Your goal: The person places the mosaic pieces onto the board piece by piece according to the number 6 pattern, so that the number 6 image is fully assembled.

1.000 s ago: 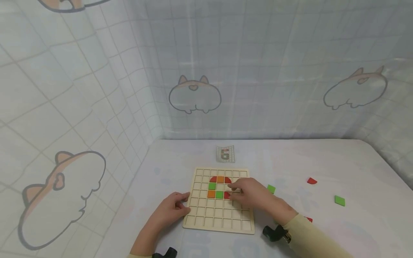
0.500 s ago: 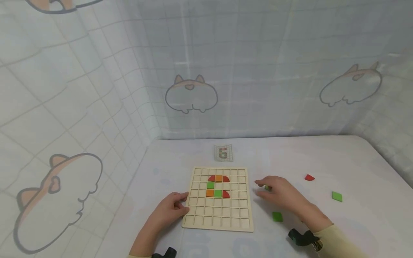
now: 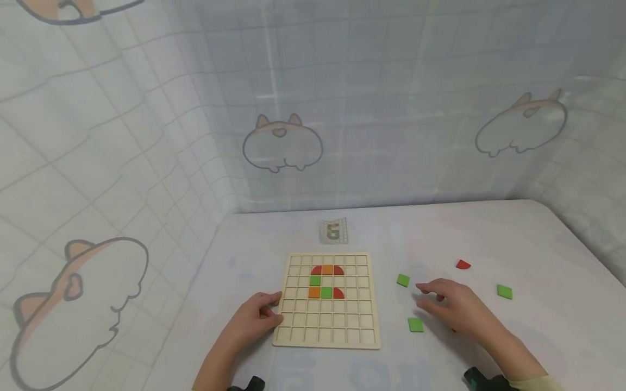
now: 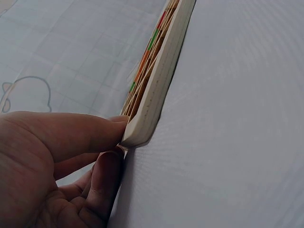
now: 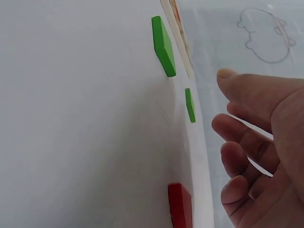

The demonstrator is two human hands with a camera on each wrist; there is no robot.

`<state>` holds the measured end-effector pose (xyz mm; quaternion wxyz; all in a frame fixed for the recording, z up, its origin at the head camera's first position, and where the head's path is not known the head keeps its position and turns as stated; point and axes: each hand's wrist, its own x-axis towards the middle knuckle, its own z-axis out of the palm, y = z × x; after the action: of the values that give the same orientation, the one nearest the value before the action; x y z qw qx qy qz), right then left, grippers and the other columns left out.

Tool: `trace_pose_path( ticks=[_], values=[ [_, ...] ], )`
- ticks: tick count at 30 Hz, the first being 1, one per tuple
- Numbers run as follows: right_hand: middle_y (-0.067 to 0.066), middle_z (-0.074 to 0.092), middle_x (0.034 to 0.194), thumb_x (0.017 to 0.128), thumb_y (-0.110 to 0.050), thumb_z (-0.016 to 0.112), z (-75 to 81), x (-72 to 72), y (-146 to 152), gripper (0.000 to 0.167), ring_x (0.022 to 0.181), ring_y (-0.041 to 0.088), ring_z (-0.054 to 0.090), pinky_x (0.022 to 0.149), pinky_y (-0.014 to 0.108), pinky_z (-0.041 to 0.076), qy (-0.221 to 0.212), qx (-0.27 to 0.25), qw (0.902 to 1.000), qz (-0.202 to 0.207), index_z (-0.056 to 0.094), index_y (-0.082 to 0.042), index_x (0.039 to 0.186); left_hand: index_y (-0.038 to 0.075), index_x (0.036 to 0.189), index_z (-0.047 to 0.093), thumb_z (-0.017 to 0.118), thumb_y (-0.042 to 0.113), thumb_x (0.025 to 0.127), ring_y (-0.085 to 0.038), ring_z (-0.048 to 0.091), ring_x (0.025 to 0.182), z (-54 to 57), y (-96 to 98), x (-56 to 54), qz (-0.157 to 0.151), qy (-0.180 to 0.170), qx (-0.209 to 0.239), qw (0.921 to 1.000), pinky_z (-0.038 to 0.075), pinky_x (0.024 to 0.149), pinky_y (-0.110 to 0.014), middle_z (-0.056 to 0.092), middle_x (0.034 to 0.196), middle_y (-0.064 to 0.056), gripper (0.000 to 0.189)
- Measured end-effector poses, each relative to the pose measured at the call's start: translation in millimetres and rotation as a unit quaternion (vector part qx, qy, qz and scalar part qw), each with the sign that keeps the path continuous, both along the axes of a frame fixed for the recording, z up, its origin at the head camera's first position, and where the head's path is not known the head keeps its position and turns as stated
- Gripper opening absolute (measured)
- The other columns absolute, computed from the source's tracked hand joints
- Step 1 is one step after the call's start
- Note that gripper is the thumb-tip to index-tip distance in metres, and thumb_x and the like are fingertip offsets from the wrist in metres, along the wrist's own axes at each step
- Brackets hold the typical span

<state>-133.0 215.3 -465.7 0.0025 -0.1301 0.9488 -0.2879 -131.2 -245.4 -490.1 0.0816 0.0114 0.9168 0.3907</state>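
Observation:
Fingertips of my left hand (image 3: 254, 316) touch the left edge of a wooden grid board (image 3: 326, 338). In the left wrist view, the thumb meets the board's corner (image 4: 140, 129), with other fingers partly hidden below. Red quarter-round, orange square and green square pieces sit in its cells, among them a red quarter-round (image 3: 338, 293). My right hand (image 3: 459, 309) hovers right of the board, thumb and fingers apart, holding nothing. Nearby lie a green tile (image 3: 403, 279) and another green tile (image 3: 415, 325). A red piece (image 5: 179, 206) lies below the hand, mostly hidden in the head view.
Behind the board lies a small card (image 3: 333, 231) with a coloured grid pattern. Farther right on the white table (image 3: 513, 233) are a red quarter-round piece (image 3: 463, 264) and a green tile (image 3: 505, 291). A patterned curtain (image 3: 391, 108) stands around the back and sides.
My right hand has left the board and moved right over the loose pieces, uncovering the red quarter-round and the green tiles. The left hand stays at the board's edge. The head view shifts slightly.

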Motion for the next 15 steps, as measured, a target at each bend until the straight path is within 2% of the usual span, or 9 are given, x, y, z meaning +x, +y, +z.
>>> trace_pose_path(
  ticks=[4,7,12,15],
  values=[
    [-0.01,0.068,0.112,0.086,-0.041,0.077,-0.6,9.7,1,0.039,0.089,0.01,0.059,0.076,0.034,0.051,0.012,-0.004,0.9999,-0.006,0.074,-0.019,0.118,0.01,0.134,0.063,0.083,0.021,0.08,-0.013,0.057,0.08,1.9,0.3,-0.4,0.0,-0.005,0.0,1.0,0.047,0.067,-0.029,0.062,0.106,0.004,0.058],
    [-0.012,0.068,0.11,0.084,-0.039,0.078,-2.3,14.6,-1,0.037,0.087,0.008,0.057,0.076,0.032,0.051,0.002,-0.008,0.9999,-0.008,0.074,-0.021,0.117,0.01,0.134,0.063,0.083,0.022,0.08,-0.013,0.056,0.08,2.1,0.9,-0.3,0.001,-0.007,0.001,1.0,0.047,0.068,-0.03,0.062,0.107,0.003,0.059],
    [-0.014,0.066,0.11,0.083,-0.039,0.079,-6.9,18.6,-7,0.037,0.087,0.005,0.057,0.077,0.029,0.052,-0.029,-0.007,0.9995,0.012,0.074,-0.024,0.116,0.011,0.134,0.063,0.083,0.024,0.08,-0.013,0.056,0.08,0.7,0.2,-0.1,0.004,-0.007,-0.003,1.0,0.047,0.068,-0.031,0.062,0.108,0.003,0.059],
    [-0.015,0.066,0.11,0.083,-0.037,0.08,-9.4,20.0,-7,0.036,0.085,0.002,0.056,0.075,0.027,0.051,-0.021,-0.004,0.9993,0.03,0.074,-0.023,0.116,0.011,0.134,0.063,0.083,0.024,0.08,-0.013,0.056,0.079,0.0,-0.1,-0.4,0.005,-0.008,-0.005,0.9999,0.046,0.067,-0.031,0.062,0.109,0.003,0.059]
  ],
)
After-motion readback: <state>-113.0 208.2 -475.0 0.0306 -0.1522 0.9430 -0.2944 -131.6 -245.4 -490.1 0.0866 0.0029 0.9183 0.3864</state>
